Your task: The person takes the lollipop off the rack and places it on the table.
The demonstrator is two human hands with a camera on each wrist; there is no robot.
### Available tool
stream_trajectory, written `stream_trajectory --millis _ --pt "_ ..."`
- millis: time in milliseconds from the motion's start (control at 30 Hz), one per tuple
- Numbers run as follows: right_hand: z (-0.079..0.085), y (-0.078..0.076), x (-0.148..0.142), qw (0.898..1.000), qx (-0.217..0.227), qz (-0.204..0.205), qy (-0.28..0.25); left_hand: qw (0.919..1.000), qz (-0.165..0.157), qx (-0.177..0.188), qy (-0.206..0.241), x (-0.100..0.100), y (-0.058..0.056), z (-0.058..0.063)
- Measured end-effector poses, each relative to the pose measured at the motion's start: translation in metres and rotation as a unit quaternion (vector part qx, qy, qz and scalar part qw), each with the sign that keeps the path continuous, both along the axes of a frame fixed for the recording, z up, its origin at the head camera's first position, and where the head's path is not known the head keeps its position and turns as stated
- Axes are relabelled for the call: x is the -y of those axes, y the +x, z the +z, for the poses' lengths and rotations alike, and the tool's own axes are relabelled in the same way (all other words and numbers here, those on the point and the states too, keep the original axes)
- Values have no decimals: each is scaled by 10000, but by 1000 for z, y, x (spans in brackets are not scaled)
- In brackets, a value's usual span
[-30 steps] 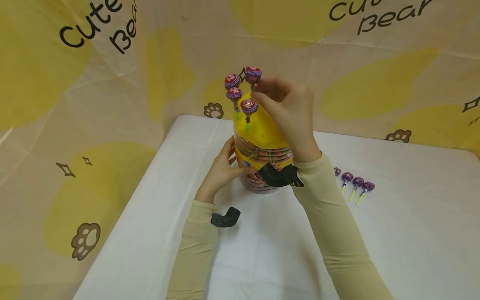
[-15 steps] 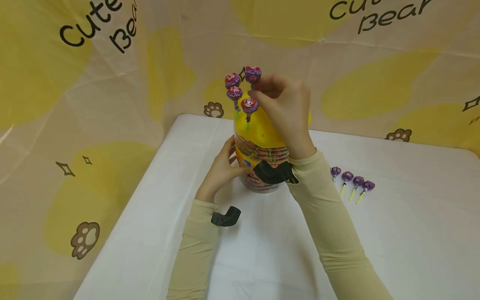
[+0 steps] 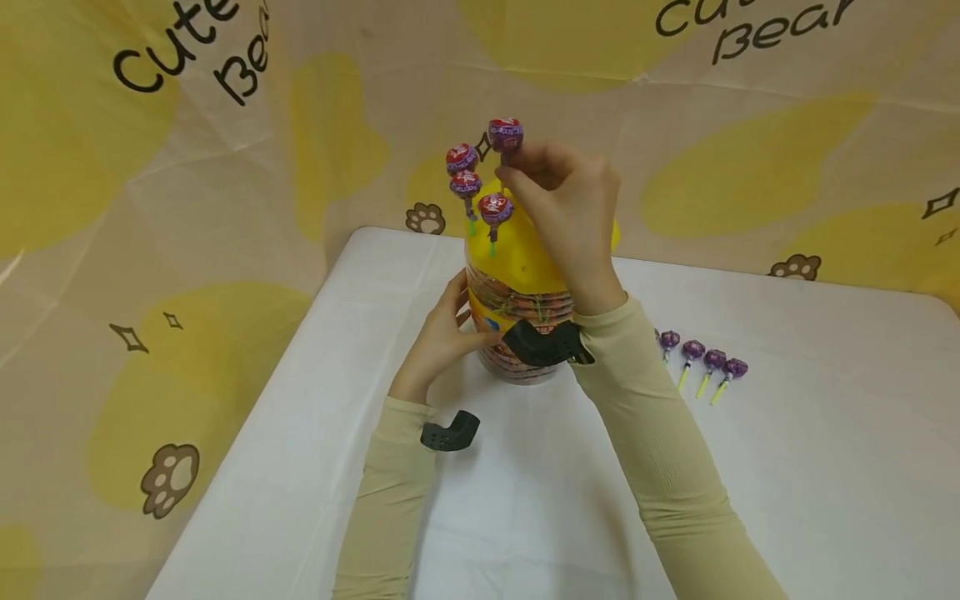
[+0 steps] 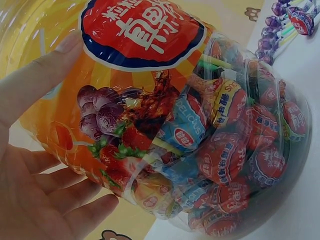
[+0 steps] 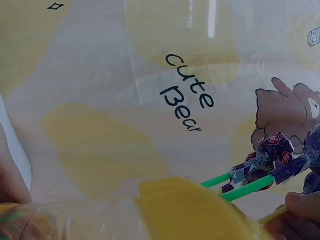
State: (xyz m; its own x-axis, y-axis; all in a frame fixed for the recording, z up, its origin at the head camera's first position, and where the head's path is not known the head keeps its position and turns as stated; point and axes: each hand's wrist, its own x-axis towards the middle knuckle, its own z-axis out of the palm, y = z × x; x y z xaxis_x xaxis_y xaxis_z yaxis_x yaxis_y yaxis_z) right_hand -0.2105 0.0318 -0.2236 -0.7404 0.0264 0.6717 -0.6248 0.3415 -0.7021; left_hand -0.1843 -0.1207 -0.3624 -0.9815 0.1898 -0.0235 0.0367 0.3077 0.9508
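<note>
A big clear jar (image 3: 517,292) with a yellow lid (image 3: 517,260) stands upright. My left hand (image 3: 435,346) holds its left side, thumb in front; the left wrist view shows many wrapped lollipops (image 4: 222,157) inside. Above the lid, my right hand (image 3: 573,217) pinches the stick of a purple-and-red lollipop (image 3: 506,135). Several others, including the front lollipop (image 3: 496,208) and one behind it (image 3: 465,183), stand in the lid on green sticks. In the right wrist view, the right fingers (image 5: 302,207) grip a pale yellow stick near the lid; its lower end is hidden.
Several purple lollipops (image 3: 693,349) with yellow sticks lie in a row on the white table (image 3: 810,467), right of the jar and partly behind the right forearm. A patterned yellow cloth backdrop (image 3: 405,108) hangs along the table's far and left sides.
The lollipop in my right hand has risen slightly relative to the lid. My left hand stays on the jar, and the lollipops standing in the lid keep their places.
</note>
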Motion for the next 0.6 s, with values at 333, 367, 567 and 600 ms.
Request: stream_trajectory --millis 333,367,567,600 --pt "0 3 -2 9973 -281 256 -635 10000 34 23 51 0 -1 -1" --pt "0 5 -4 9966 -262 303 -720 10000 31 25 52 0 -1 -2" --pt "-1 14 -16 9905 -63 640 -1217 10000 12 -18 85 -1 -1 -3" --pt "-1 16 -18 9895 -35 679 -1279 10000 10 -21 91 -1 -1 -3"
